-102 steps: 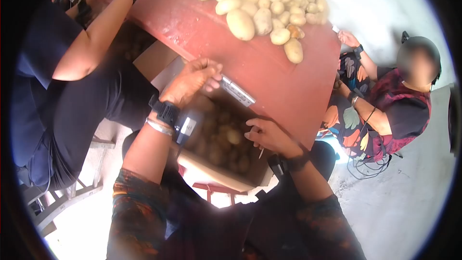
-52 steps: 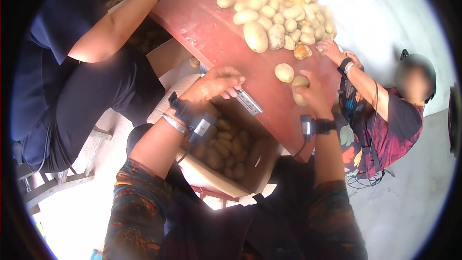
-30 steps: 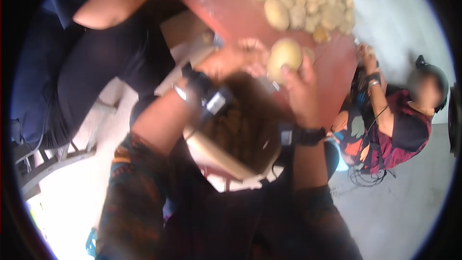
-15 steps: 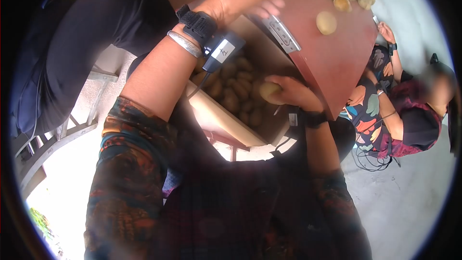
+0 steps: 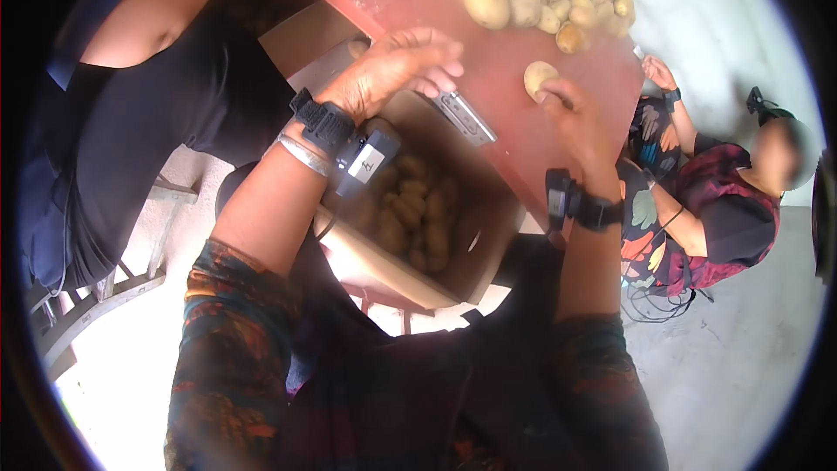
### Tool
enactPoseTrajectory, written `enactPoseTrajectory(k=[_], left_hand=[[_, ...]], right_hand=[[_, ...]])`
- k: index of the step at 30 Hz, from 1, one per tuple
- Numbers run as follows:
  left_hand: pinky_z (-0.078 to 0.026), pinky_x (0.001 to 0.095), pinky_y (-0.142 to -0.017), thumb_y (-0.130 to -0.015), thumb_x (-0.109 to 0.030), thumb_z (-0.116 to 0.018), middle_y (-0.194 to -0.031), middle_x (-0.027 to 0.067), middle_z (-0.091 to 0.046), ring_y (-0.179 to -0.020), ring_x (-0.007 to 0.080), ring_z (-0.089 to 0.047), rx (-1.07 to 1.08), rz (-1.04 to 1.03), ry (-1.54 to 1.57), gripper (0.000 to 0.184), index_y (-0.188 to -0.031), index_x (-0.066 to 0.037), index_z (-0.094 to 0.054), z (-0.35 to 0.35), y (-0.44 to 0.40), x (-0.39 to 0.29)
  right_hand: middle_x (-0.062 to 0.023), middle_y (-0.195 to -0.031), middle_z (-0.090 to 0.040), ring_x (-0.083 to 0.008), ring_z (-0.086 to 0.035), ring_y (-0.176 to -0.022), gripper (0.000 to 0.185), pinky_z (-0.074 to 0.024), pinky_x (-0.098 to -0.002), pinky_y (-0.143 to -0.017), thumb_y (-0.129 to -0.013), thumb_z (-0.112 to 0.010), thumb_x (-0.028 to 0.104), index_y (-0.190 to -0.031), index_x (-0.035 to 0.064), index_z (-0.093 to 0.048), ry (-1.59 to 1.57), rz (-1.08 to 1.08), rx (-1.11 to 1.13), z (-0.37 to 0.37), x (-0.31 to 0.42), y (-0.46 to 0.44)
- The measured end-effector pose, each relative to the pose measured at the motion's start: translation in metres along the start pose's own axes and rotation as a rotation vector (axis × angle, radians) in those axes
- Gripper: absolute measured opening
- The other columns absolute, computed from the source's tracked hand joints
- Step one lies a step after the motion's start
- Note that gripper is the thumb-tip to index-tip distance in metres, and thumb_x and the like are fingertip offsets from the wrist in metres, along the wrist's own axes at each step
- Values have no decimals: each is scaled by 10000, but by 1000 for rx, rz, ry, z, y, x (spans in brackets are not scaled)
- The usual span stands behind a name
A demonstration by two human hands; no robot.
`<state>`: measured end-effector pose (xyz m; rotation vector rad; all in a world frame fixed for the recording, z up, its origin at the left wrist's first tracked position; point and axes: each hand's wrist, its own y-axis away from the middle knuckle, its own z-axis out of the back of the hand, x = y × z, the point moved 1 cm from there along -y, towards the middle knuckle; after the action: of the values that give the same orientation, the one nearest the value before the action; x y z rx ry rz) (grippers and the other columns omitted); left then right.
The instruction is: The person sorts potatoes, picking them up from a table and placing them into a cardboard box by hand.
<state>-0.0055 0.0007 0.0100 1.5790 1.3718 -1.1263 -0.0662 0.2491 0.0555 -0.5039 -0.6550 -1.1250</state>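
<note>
My left hand [image 5: 397, 70] is held over the near edge of the red table, fingers loosely stretched and holding nothing visible. Just below its fingertips is a metal plate with holes [image 5: 469, 119] at the table edge. My right hand [image 5: 573, 118] is over the tabletop, its thumb and fingers closed on a pale potato [image 5: 540, 78]. Below and between my arms stands a cardboard box [image 5: 392, 270] with several potatoes [image 5: 410, 209] inside. A pile of potatoes [image 5: 523, 0] lies on the red table [image 5: 506, 52] beyond my hands.
A co-worker in patterned clothing [image 5: 715, 183] sits at the right, one hand near the table corner. Another person's arm and dark-clothed leg [image 5: 157, 139] are close at the left. A metal-framed seat [image 5: 113, 288] stands at lower left. Black cables [image 5: 663, 305] hang at right.
My right hand has moved from above the box to the lone potato on the table; the potato it held earlier is out of it. The view has shifted, and my left hand stays near the edge.
</note>
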Motion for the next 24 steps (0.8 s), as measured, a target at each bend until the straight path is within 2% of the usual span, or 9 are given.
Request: enactPoseTrajectory(k=[4,6,10,13,16,18,19,21,24], left_hand=[[-478,228,-720,-905,-235,-541,-913,50,-636,-788,109,-615,-14,3,11,199,-994,-61,-579,2,-3,0],[-478,227,-719,-903,-240,-546,-910,49,-636,-785,107,-614,-20,8,18,201,-991,-62,-581,1,-1,3],[-487,230,-669,-850,-273,-596,-900,79,-623,-765,120,-602,-29,-5,21,298,-1022,-31,-581,-1,0,1],[-481,224,-689,-871,-264,-581,-901,63,-628,-773,110,-607,-13,3,26,259,-1008,-44,-583,0,-1,0],[-475,221,-705,-890,-255,-567,-903,48,-634,-778,99,-611,-17,11,13,226,-999,-58,-584,1,0,0],[-474,218,-699,-888,-257,-571,-904,48,-633,-778,96,-609,-26,7,10,229,-1002,-59,-585,0,0,-1],[-473,216,-698,-887,-256,-572,-905,47,-633,-777,95,-606,-37,19,-8,232,-1008,-59,-583,-2,1,-2],[-473,215,-696,-885,-254,-574,-905,46,-632,-776,93,-604,-42,39,-24,235,-1015,-58,-581,-3,2,-2],[-463,225,-708,-891,-274,-566,-911,41,-624,-778,95,-592,-6,19,-32,250,-1017,-58,-580,-4,1,0]], right_hand=[[-177,-947,-621,-318,-598,-885,300,-458,-371,-780,-777,-645,169,-1027,10,-596,378,188,-48,9,-24,-47],[-233,-1036,-584,-382,-550,-996,403,-436,-401,-843,-750,-666,182,-1100,13,-562,410,177,132,5,-30,-53],[-216,-1030,-589,-366,-553,-1004,486,-439,-395,-851,-732,-685,200,-1154,19,-525,558,175,157,-2,-38,-66],[-212,-1029,-587,-374,-550,-1004,514,-438,-395,-865,-729,-674,178,-1179,6,-496,562,258,2,-3,-47,-76],[-191,-1048,-593,-349,-572,-994,489,-471,-400,-829,-751,-647,185,-1178,1,-496,565,194,117,1,-27,-77],[-178,-1072,-593,-328,-600,-966,438,-510,-401,-764,-813,-563,171,-1206,-2,-472,-191,-223,267,8,2,-54],[-178,-1072,-593,-328,-600,-966,438,-510,-401,-764,-813,-563,171,-1206,-2,-472,-191,-222,271,7,1,-50],[-182,-1095,-580,-325,-619,-906,394,-529,-391,-696,-879,-454,157,-1239,1,-428,-788,-59,456,5,2,-37],[-199,-1105,-568,-349,-625,-859,380,-529,-392,-692,-915,-382,145,-1260,-15,-386,-1037,50,532,-9,14,-10]])
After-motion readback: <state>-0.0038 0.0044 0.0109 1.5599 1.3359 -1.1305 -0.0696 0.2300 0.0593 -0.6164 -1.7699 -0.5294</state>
